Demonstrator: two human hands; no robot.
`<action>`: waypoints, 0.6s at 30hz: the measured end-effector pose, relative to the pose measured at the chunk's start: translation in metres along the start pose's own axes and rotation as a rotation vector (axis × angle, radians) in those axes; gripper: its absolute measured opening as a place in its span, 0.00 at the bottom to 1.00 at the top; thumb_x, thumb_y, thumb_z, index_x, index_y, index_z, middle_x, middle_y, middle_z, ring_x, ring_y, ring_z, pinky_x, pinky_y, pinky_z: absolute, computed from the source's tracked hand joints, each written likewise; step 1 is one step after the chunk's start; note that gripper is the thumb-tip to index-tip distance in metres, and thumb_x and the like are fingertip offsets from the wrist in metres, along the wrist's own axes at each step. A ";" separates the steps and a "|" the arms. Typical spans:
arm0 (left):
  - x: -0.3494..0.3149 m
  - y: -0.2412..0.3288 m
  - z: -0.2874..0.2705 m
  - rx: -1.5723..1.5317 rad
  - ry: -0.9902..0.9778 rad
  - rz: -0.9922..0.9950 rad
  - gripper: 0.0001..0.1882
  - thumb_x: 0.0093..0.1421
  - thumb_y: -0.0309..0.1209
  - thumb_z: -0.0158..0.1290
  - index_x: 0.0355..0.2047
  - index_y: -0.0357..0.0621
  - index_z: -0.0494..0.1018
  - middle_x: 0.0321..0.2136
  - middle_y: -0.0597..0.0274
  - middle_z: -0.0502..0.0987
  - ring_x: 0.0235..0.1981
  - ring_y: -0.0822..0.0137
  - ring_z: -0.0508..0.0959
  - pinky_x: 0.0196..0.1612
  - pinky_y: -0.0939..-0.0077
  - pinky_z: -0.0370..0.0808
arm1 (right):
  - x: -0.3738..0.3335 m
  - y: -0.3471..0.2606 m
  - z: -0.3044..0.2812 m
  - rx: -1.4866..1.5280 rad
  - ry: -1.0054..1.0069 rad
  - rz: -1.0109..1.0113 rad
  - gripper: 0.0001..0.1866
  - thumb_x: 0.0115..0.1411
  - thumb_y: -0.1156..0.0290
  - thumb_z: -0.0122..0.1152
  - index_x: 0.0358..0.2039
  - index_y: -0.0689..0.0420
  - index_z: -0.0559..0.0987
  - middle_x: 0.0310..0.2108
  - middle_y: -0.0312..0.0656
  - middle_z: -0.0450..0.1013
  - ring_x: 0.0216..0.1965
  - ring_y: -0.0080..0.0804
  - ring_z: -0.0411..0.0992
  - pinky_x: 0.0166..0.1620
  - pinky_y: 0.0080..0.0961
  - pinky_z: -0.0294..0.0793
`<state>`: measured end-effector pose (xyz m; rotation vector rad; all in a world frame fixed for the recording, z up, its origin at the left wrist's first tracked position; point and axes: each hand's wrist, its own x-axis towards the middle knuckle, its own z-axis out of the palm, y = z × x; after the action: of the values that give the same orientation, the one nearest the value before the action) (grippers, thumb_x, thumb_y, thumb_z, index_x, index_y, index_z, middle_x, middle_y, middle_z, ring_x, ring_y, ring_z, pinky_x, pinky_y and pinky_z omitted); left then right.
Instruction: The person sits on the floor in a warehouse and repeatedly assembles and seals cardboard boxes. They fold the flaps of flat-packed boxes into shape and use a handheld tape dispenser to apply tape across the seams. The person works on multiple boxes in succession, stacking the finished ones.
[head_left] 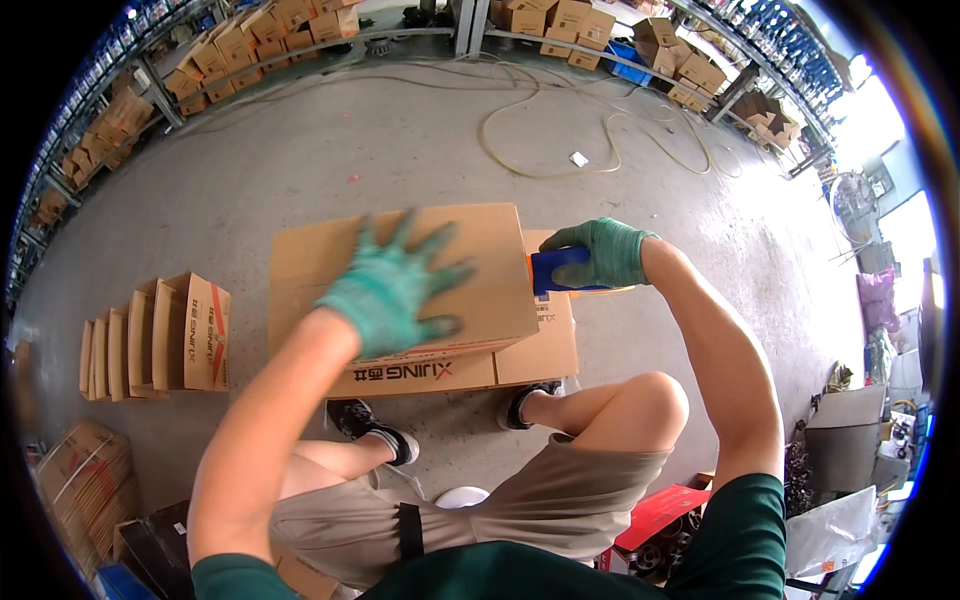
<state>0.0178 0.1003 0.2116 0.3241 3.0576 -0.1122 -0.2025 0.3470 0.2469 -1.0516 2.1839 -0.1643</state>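
A closed brown cardboard carton (490,270) lies in front of my knees, on top of another brown carton (540,368) that shows at its near and right sides. My left hand (392,285), in a green knit glove, is over the upper carton's top with its fingers spread, slightly blurred; whether the palm presses on it I cannot tell. At the carton's right end my right hand (608,254), gloved alike, is wrapped round a blue tape dispenser (548,272) with an orange edge. The dispenser sits against or close beside that end; its underside is hidden.
Several open cartons (205,335) stand in a row on the floor at the left. Flattened cartons (90,480) are stacked at the lower left. By my right thigh is a red box (660,515) with dark round parts. A hose (490,130) winds across the floor towards shelving (468,30).
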 end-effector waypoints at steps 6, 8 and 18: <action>0.097 0.043 -0.019 -0.157 -0.042 0.182 0.35 0.63 0.62 0.46 0.65 0.59 0.69 0.70 0.58 0.60 0.73 0.43 0.50 0.67 0.21 0.43 | -0.012 -0.051 -0.003 -0.314 -0.025 0.029 0.26 0.58 0.48 0.65 0.53 0.47 0.80 0.46 0.45 0.81 0.46 0.46 0.78 0.51 0.37 0.77; 0.107 0.048 -0.024 -0.129 -0.109 0.183 0.35 0.62 0.62 0.48 0.62 0.57 0.71 0.67 0.59 0.65 0.73 0.45 0.52 0.66 0.20 0.44 | -0.018 -0.050 0.001 -0.396 -0.005 0.022 0.23 0.59 0.47 0.62 0.50 0.45 0.81 0.41 0.43 0.81 0.43 0.48 0.79 0.48 0.39 0.78; 0.116 0.053 -0.014 -0.201 -0.094 0.156 0.28 0.67 0.58 0.42 0.47 0.55 0.83 0.66 0.64 0.68 0.72 0.51 0.55 0.69 0.23 0.36 | 0.050 0.030 0.126 0.550 0.379 0.094 0.21 0.73 0.56 0.38 0.48 0.52 0.79 0.45 0.44 0.80 0.49 0.44 0.76 0.50 0.36 0.74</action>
<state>-0.0853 0.1774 0.2140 0.5241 2.9051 0.1815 -0.1631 0.3526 0.1136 -0.6377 2.3044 -0.9271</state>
